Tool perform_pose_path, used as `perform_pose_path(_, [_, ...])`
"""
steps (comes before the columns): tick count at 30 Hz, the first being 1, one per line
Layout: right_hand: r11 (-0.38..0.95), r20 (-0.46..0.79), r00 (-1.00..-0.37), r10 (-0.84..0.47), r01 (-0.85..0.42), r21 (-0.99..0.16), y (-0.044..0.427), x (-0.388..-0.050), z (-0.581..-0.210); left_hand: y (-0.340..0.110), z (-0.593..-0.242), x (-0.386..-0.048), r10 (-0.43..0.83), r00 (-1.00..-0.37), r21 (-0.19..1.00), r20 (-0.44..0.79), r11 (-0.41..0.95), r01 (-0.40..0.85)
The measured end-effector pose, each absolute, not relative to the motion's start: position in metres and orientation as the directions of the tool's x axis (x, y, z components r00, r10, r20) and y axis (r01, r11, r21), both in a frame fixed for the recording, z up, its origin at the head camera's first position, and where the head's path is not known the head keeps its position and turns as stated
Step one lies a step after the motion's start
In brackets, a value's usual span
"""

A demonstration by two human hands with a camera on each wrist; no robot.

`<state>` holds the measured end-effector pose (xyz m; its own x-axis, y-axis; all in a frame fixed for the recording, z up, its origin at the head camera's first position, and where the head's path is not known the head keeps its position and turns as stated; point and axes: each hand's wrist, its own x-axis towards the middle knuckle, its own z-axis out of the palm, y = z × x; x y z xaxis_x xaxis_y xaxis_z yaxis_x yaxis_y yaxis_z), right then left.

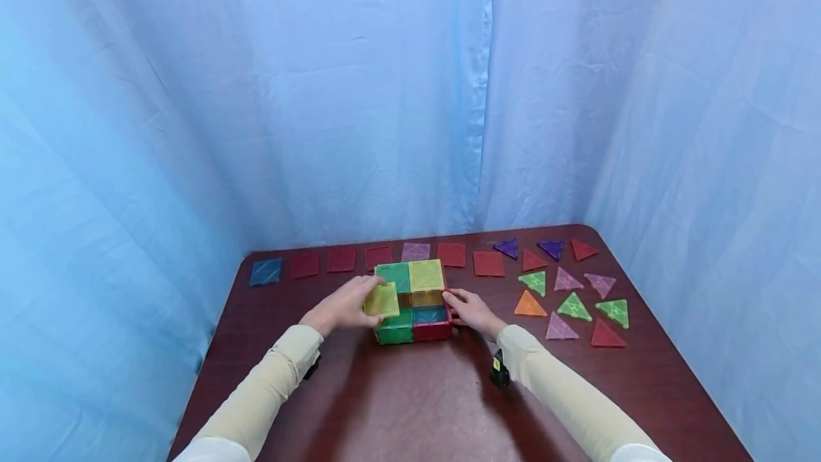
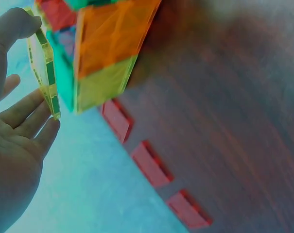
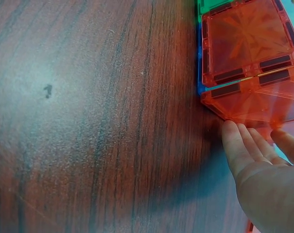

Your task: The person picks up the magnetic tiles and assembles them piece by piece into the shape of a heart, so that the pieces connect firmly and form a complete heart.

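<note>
My left hand (image 1: 345,305) pinches a translucent yellow square tile (image 1: 383,300) by its edges, tilted over the left part of a box-like block of magnetic tiles (image 1: 395,330). In the left wrist view, the thumb is on one edge of the held tile (image 2: 48,73) and fingertips are on the opposite edge. Green and yellow squares cover the block's far half; its near right cell is open on top, showing blue inside. My right hand (image 1: 473,312) rests against the block's right side, its fingers extended along the red wall (image 3: 249,43) in the right wrist view.
Square tiles line the table's far edge: a blue one (image 1: 266,271) at the left, several red ones (image 1: 489,264) and a pale purple one (image 1: 415,252). Several triangles, among them an orange one (image 1: 530,304), lie at the right. Blue curtains (image 1: 359,91) surround the table.
</note>
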<state>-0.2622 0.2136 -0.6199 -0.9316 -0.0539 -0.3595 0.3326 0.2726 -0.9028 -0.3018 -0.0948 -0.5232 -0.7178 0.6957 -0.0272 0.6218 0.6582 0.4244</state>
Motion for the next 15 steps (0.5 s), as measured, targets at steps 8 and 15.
perform_pose_path(8, [0.262,-0.353,-0.934,-0.053,0.328,-0.908,0.214,-0.263,-0.619,-0.082,-0.532,-0.295,0.715,-0.698,0.442,-0.041,0.64,0.629])
perform_pose_path(15, [0.245,-0.36,-0.931,-0.059,0.336,-0.909,0.214,-0.265,-0.623,-0.077,-0.538,-0.296,0.749,-0.662,0.436,-0.03,0.606,0.666])
